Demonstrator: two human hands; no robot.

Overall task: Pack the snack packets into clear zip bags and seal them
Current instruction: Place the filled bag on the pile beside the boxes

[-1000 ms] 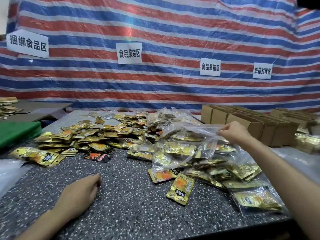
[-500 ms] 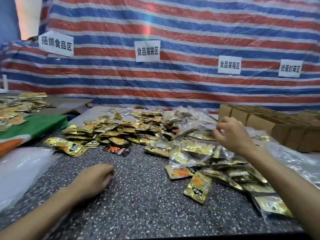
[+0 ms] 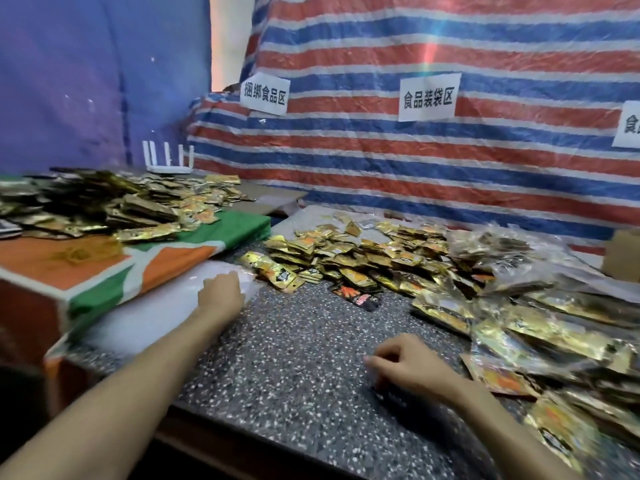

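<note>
While snack packets are lying heaped at one o'clock, the left hand is resting on the clear zip bags at ten o'clock, probably for a fresh one, its grip hidden; the right hand is idling, loosely curled, empty.

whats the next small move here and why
Probably pinch up one empty bag: the left hand touches the stack of clear zip bags, the right hand looks free, and loose snack packets lie just beyond.
</note>
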